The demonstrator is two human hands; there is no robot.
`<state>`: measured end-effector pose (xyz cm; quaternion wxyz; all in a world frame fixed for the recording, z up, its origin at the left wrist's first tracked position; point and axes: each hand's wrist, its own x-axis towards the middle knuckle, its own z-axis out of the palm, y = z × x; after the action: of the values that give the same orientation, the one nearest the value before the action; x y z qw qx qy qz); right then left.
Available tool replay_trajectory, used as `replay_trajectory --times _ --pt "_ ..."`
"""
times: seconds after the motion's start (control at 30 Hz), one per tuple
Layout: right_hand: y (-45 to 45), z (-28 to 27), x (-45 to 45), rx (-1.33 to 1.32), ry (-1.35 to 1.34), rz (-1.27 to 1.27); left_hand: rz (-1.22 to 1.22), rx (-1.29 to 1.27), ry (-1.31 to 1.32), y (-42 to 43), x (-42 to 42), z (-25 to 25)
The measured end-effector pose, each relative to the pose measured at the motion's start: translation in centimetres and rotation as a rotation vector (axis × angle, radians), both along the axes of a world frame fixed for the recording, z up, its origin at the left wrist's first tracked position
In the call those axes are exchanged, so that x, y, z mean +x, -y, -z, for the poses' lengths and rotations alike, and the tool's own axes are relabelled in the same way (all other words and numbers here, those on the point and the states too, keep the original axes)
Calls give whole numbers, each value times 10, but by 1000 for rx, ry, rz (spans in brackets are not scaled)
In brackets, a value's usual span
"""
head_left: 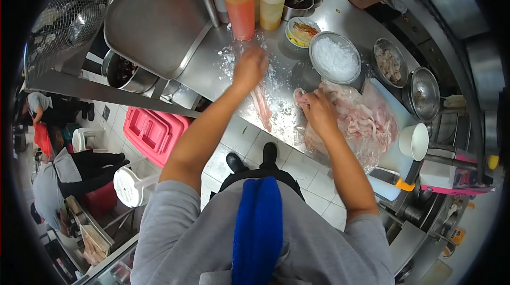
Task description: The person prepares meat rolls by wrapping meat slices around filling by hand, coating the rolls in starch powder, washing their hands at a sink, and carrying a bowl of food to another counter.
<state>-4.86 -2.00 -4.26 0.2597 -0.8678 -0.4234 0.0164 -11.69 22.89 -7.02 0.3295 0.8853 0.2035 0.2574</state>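
My left hand is closed over the white powder scattered on the steel counter. What its fingers hold, if anything, is hidden. Just below it, a pale pink strip of raw meat lies lengthwise towards the counter's front edge. At the right, my right hand grips a small piece of raw meat at its fingertips. That hand rests by a large heap of raw meat in a clear plastic bag. Behind the heap stands a metal bowl of white powder.
Squeeze bottles stand at the back, near a small bowl of vegetables. To the right are a bowl of meat pieces, a white cup and a knife with a yellow-marked handle. Other people work at far left and across the counter.
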Motion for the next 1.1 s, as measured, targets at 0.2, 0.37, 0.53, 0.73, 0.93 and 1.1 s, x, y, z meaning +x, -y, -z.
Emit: replay_trajectory --times 0.2,0.37,0.53,0.73,0.93,1.1 --pt "-15 15 45 -97 17 -209 461 -65 176 72 -10 -14" --pt "-27 -20 66 69 -743 -222 393 -606 56 87 -4 -29" --pt "-33 -39 60 196 -1061 -133 379 -789 -49 64 -1 -54" --pt "-33 -35 29 239 -783 -194 362 -558 -124 38 -4 -88" --pt "-46 -15 32 200 -458 -219 396 -86 26 21 -3 -131" --pt "-81 -59 13 529 -391 -137 555 126 -254 3 2 -165"
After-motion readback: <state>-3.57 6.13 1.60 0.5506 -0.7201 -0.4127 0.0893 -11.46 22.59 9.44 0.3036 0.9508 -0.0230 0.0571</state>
